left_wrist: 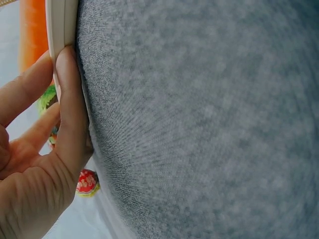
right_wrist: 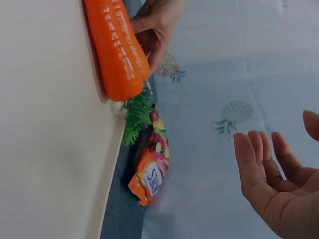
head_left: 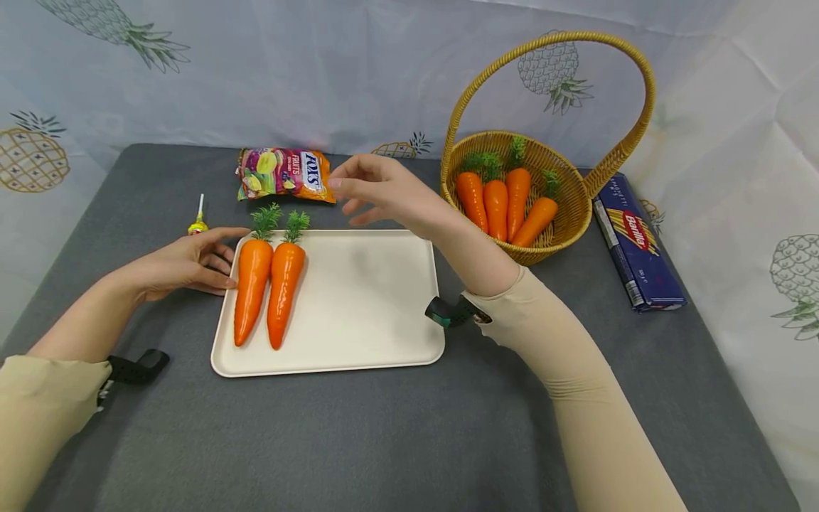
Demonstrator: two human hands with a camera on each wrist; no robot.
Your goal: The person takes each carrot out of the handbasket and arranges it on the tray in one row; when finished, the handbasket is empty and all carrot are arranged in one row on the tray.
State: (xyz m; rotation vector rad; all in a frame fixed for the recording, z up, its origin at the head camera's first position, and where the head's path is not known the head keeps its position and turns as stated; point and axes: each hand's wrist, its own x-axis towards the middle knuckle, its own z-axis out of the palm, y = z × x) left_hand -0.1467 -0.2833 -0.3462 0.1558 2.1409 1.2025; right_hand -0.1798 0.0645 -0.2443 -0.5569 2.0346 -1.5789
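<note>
A cream tray [head_left: 365, 306] lies on the grey table with two orange toy carrots, a left one [head_left: 252, 291] and a right one [head_left: 286, 293], side by side at its left end. My left hand [head_left: 185, 264] grips the tray's left rim; in the left wrist view its fingertips [left_wrist: 66, 59] meet the rim. Above the tray's far edge my right hand [head_left: 384, 190] hovers with loosely bent fingers, holding nothing. It is near a bag of Fox's fruit candy [head_left: 284, 174]. In the right wrist view that hand [right_wrist: 279, 184] is apart from everything.
A yellow wicker basket [head_left: 579, 220] with a tall handle holds several toy carrots at the back right. Beside it lies a blue Barilla spaghetti box [head_left: 640, 245]. A lollipop [head_left: 198, 224] lies behind my left hand. A pineapple-print cloth [head_left: 307, 71] hangs behind the table.
</note>
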